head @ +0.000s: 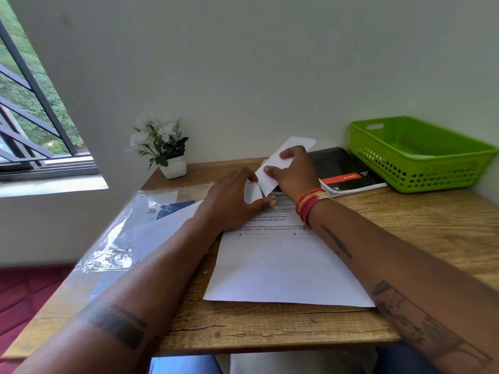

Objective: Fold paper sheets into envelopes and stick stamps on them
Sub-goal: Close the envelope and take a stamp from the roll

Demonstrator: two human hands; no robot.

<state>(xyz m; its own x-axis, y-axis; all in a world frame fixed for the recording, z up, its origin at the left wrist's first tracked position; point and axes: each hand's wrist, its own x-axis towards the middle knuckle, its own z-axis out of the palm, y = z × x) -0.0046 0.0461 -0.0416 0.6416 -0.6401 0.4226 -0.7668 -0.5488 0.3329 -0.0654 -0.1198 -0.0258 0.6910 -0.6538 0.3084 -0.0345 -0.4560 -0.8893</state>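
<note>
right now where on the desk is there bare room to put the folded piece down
Bare wood lies right of the printed sheet, in front of the green basket and notebook, and along the near edge. The left is crowded by the plastic sleeve; both hands work mid-desk.

Potted white flowers [162,147], green basket [421,155], black booklet [343,168], wooden table [270,327]

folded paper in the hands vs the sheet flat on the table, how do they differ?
The folded paper is lifted off the table, gripped by the left hand and right hand; the flat sheet lies unfolded on the table. The folded paper looks much narrower and blank; the flat sheet shows printed text. Both are white paper.
</note>
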